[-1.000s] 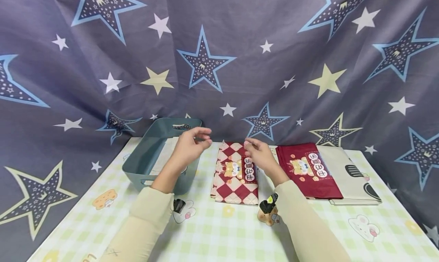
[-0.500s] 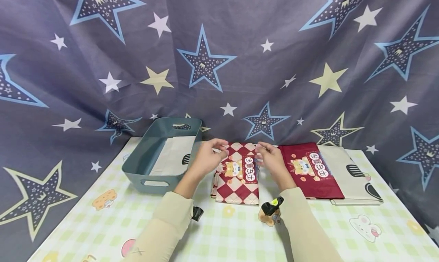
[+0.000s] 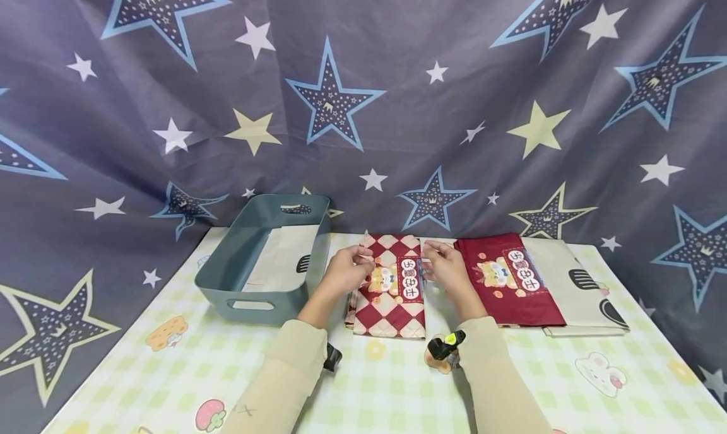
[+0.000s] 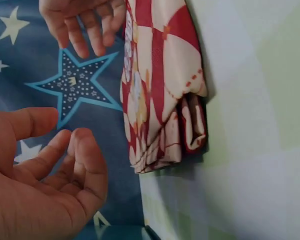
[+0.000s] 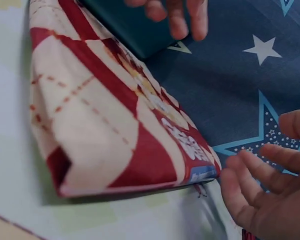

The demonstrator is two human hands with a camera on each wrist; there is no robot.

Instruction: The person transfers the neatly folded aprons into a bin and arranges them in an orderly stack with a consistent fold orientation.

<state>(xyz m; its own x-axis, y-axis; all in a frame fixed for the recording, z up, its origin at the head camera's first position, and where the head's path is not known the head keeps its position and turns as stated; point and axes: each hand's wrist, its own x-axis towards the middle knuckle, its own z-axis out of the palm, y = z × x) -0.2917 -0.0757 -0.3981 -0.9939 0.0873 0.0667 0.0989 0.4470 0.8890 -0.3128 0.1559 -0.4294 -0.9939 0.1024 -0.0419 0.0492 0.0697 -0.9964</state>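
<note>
At the left side of the checked folded cloth point(image 3: 390, 317), the left hand point(image 3: 343, 273) is hovering, fingers loosely curved and holding nothing, no longer hanging over the bin point(image 3: 286, 308) as 1 second ago. The right hand point(image 3: 450, 275), relaxed and gripping nothing, is now hanging beside the cloth's right edge instead of covering its far corner. Between the 2 hands, the cloth is staying on the bench point(image 3: 386, 390).
</note>
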